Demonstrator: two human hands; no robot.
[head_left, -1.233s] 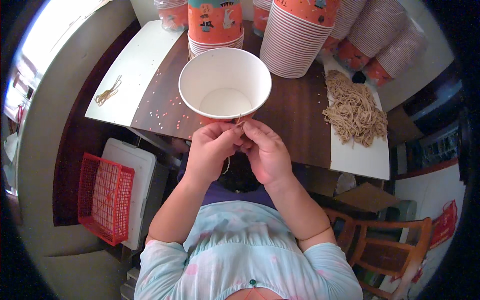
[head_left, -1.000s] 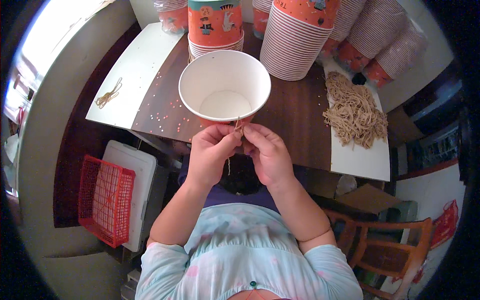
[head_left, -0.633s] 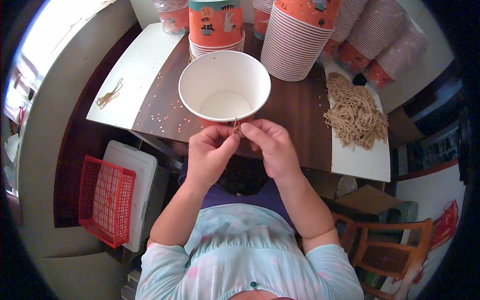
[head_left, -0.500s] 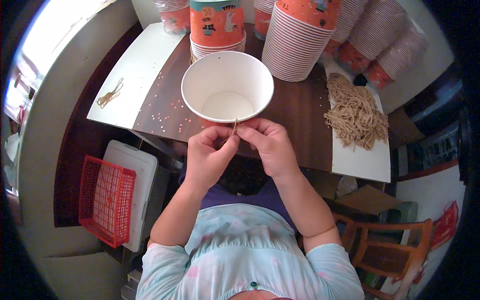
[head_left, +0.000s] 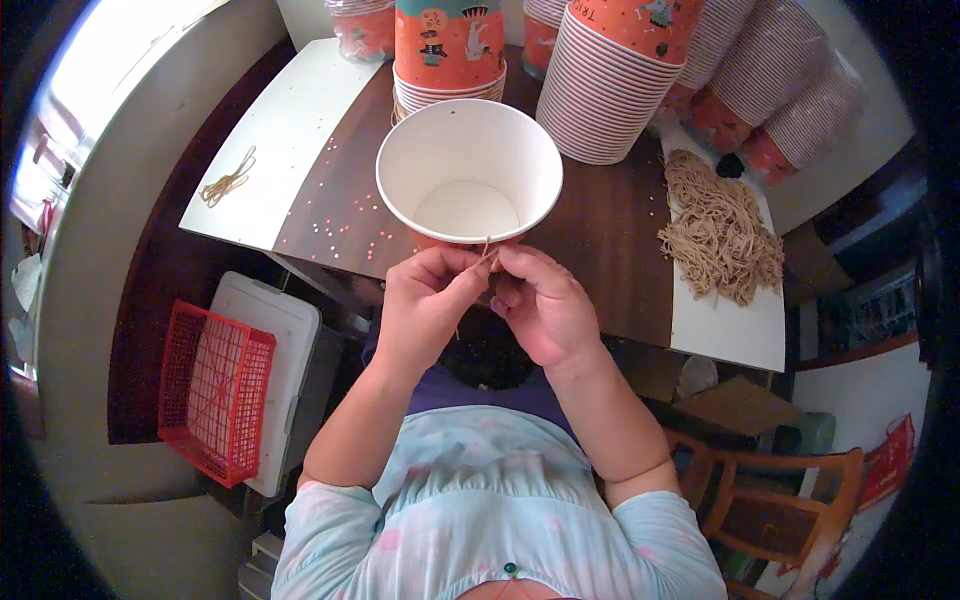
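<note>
At the centre of the head view, the left hand (head_left: 425,305) and the right hand (head_left: 543,305) meet fingertip to fingertip, each pinched shut on a thin tan string (head_left: 485,254) at the near rim of the white paper cup (head_left: 469,170); the cup stands open (inside bare) on the dark table (head_left: 600,225), upper centre; stacked orange cups (head_left: 615,75) rise behind it; a heap of tan strings (head_left: 720,240) lies at right; a red basket (head_left: 215,390) sits lower left.

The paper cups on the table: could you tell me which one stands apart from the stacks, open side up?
The white-lined cup right before both hands, mouth up and empty; all the others are nested in stacks behind it.
</note>
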